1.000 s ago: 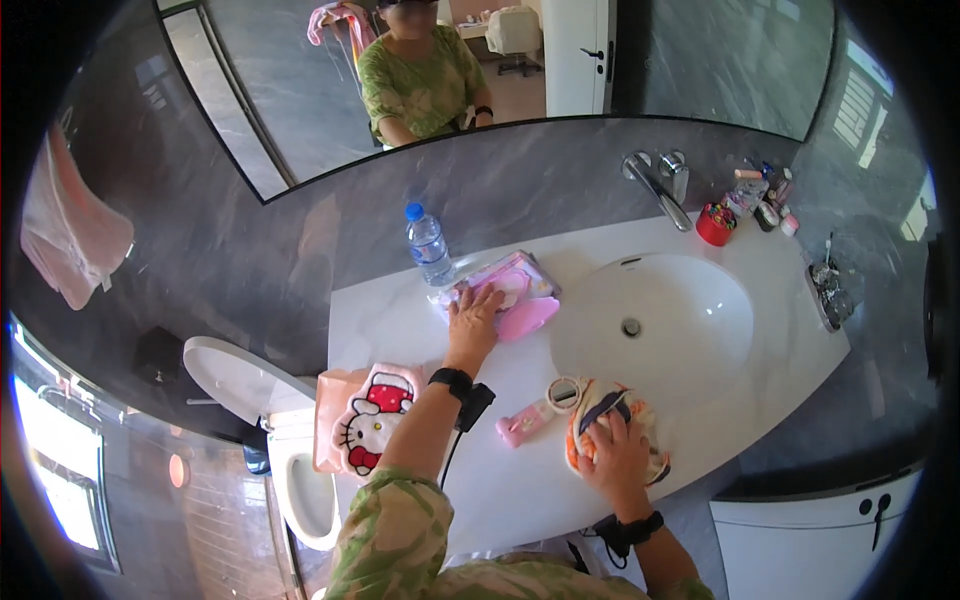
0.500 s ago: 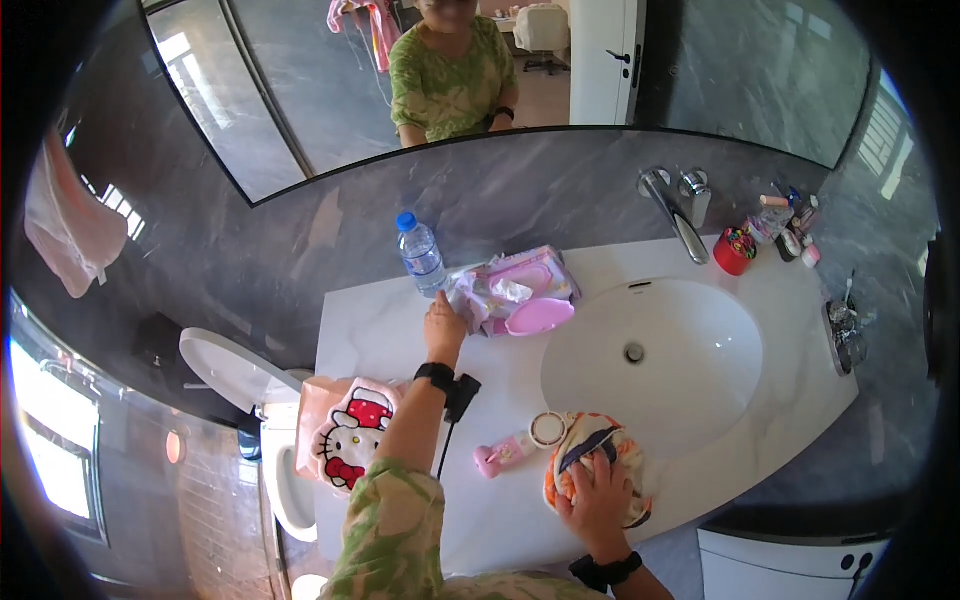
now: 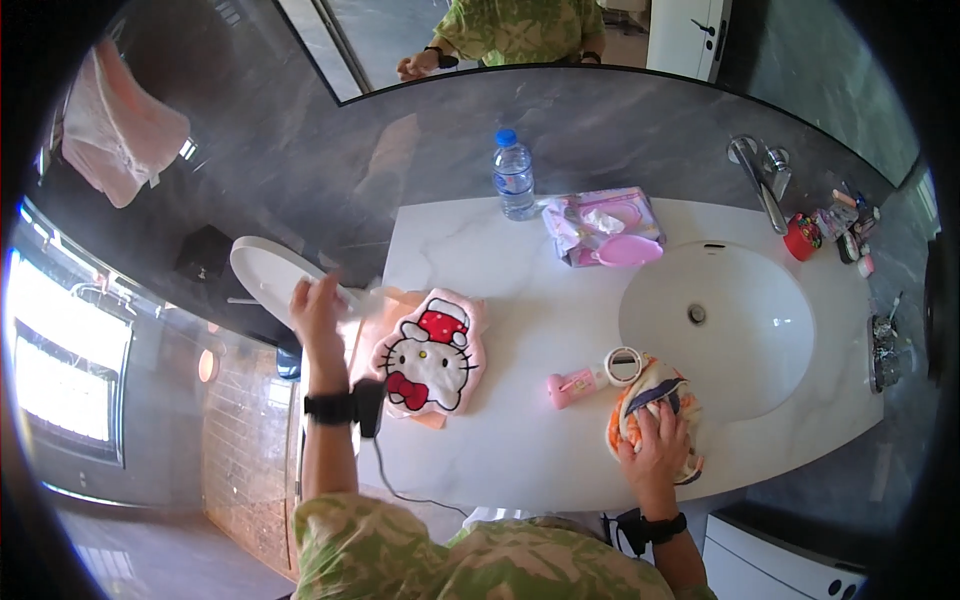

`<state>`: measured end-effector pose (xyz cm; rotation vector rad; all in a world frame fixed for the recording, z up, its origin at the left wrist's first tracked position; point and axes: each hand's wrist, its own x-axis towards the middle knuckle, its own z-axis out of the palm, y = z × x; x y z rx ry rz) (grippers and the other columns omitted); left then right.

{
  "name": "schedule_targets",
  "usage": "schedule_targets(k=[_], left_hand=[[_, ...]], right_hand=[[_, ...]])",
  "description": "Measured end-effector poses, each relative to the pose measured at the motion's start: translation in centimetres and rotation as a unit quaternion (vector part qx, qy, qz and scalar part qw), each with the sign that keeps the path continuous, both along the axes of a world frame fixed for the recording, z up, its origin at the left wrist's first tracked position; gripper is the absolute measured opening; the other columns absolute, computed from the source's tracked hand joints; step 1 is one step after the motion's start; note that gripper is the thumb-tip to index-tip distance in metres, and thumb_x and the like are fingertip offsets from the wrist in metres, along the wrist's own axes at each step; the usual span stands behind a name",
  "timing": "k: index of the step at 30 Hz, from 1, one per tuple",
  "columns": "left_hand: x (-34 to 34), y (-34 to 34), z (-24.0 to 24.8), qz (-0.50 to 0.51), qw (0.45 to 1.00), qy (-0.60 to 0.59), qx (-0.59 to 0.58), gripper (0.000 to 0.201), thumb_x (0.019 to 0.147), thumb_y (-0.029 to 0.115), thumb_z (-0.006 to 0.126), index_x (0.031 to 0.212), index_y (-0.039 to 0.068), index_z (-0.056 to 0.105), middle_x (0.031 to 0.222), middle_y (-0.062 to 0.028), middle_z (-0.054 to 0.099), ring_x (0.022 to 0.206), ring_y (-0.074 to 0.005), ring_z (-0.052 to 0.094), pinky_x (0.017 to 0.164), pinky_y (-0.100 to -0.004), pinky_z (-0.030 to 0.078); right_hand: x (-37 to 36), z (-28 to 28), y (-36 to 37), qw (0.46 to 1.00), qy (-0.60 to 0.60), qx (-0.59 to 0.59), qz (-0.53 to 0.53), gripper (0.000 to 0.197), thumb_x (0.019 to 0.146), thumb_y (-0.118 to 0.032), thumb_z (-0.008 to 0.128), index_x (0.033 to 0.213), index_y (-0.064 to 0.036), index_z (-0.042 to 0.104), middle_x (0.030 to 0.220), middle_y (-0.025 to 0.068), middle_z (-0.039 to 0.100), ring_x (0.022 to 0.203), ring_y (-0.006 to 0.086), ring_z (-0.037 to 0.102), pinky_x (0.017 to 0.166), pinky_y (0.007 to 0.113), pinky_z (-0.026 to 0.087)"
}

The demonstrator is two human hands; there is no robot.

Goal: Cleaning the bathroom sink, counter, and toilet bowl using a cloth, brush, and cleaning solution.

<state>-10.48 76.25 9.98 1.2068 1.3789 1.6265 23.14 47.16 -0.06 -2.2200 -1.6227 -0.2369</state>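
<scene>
My left hand (image 3: 318,312), smeared by motion, is raised beside the toilet at the counter's left end. A pale, blurred patch shows next to its fingers, and I cannot make out whether it is held. My right hand (image 3: 655,445) grips a bunched orange, cream and navy cloth (image 3: 692,405) at the counter's front, near the basin. Touching the cloth is a pink handled object with a round, white-rimmed head (image 3: 575,387). A pink cat-face cloth (image 3: 432,360) lies near my left forearm, over a peach-coloured piece.
On the white counter (image 3: 500,450) stand a water bottle (image 3: 514,180) and a wipes pack (image 3: 580,225) with its pink lid up. The basin (image 3: 770,375), tap (image 3: 760,185), red tub (image 3: 802,238) and small toiletries are right. A raised toilet lid (image 3: 270,275) is left; a pink towel (image 3: 120,130) hangs above.
My left hand has moved from beside the wipes pack and bottle leftward, past the counter's edge toward the toilet. My right hand stays on the cloth. The view has shifted left.
</scene>
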Motion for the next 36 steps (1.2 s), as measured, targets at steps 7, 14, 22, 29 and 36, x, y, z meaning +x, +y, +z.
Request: schedule_targets(k=[7,14,22,29,36], left_hand=[[-6.9,-9.4,-8.5,-0.036,0.952,0.155,-0.26,0.079,0.067,0.031,0.077,0.123,-0.005,0.033,0.064,-0.001,0.048,0.046,-0.0067,0.039,0.038,-0.0201,0.029],[-3.3,-6.6,-14.6,-0.059,0.942,0.215,-0.253,0.084,0.058,0.039,0.08,0.118,-0.007,0.043,0.086,-0.0183,0.061,0.076,-0.0232,0.06,0.063,-0.0321,0.049],[4.0,1.8,-14.0,0.026,0.935,0.278,-0.218,0.069,0.057,0.043,0.078,0.101,-0.005,0.054,0.09,-0.0222,0.061,0.086,-0.0332,0.06,0.076,-0.0369,0.046],[0.0,-2.4,-9.3,-0.116,0.972,0.007,-0.206,0.046,0.074,0.021,0.069,0.112,0.002,0.05,0.069,-0.0033,0.053,0.05,-0.0099,0.047,0.044,-0.0229,0.037],[-6.0,-9.9,-6.2,-0.135,0.957,0.02,-0.255,0.026,0.077,0.012,0.062,0.101,0.003,0.055,0.066,0.0015,0.05,0.048,-0.0041,0.041,0.042,-0.018,0.029]], right_hand=[[-5.6,1.9,-2.8,0.989,0.048,-0.045,0.131,0.044,0.056,-0.023,0.066,0.098,-0.0117,0.059,0.109,0.0118,0.05,0.092,0.0329,0.048,0.073,0.045,0.04],[-7.6,2.7,4.9,0.984,0.044,-0.05,0.166,0.039,0.06,-0.021,0.066,0.096,-0.0118,0.059,0.101,0.0083,0.05,0.09,0.0307,0.048,0.075,0.043,0.041],[-7.6,1.3,12.1,0.988,0.026,0.01,0.153,0.034,0.061,-0.021,0.068,0.092,-0.0138,0.06,0.099,0.0035,0.05,0.088,0.0269,0.049,0.071,0.041,0.042],[-8.7,1.1,10.7,0.994,0.004,0.006,0.108,0.036,0.06,-0.026,0.07,0.092,-0.0142,0.058,0.098,0.0036,0.049,0.087,0.0269,0.047,0.068,0.042,0.041],[-18.9,0.9,5.5,0.944,0.055,-0.046,0.322,0.028,0.068,-0.032,0.063,0.092,-0.0169,0.058,0.103,0.0024,0.048,0.089,0.0219,0.047,0.069,0.039,0.041]])
